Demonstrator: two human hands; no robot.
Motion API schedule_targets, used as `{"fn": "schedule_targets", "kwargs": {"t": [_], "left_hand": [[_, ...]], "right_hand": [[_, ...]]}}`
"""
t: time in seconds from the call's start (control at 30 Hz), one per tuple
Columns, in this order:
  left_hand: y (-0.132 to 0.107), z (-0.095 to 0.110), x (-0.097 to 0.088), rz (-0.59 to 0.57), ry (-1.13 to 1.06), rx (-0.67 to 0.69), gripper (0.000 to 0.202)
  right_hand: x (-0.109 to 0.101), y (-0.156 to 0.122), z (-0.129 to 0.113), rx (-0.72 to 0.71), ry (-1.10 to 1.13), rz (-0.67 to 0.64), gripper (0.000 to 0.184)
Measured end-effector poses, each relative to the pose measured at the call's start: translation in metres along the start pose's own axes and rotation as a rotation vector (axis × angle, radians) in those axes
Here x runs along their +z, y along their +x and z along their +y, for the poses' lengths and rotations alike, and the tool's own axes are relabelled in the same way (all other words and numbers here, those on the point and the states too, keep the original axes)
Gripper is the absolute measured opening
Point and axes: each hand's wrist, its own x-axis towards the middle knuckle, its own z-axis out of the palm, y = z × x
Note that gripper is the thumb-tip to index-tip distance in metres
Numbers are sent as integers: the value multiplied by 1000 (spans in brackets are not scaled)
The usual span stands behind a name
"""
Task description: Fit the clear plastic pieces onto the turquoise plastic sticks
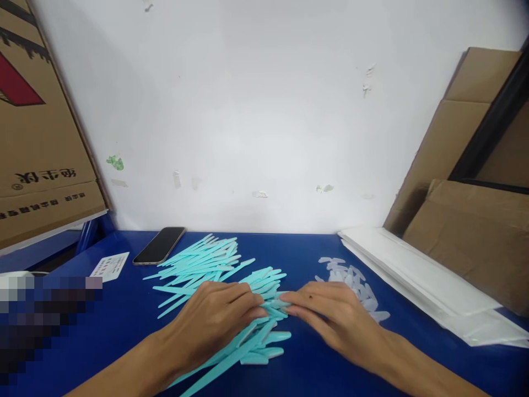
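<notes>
A pile of thin turquoise plastic sticks (198,263) lies spread over the blue table (301,248). My left hand (215,322) rests palm down on the near part of the pile, fingers curled round several sticks. My right hand (330,311) lies beside it, fingertips pinching the ends of the same sticks where the two hands meet. A heap of small clear plastic caps (351,278) sits just behind my right hand.
A dark phone (159,245) and a white card (109,266) lie at the back left. A printed cardboard box (41,138) leans at the left. White flat sheets (421,275) and brown cardboard (475,237) fill the right side. A white wall stands behind.
</notes>
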Motion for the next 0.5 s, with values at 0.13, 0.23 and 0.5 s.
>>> {"fn": "schedule_targets", "kwargs": {"t": [0.13, 0.23, 0.5], "left_hand": [[0, 3, -2, -14, -7, 4, 9], [2, 6, -2, -18, -9, 5, 9], [7, -14, -10, 16, 203, -82, 20]], "right_hand": [[2, -1, -5, 10, 43, 23, 23], [1, 1, -6, 6, 44, 54, 22], [-4, 2, 8, 195, -160, 1, 34]]}}
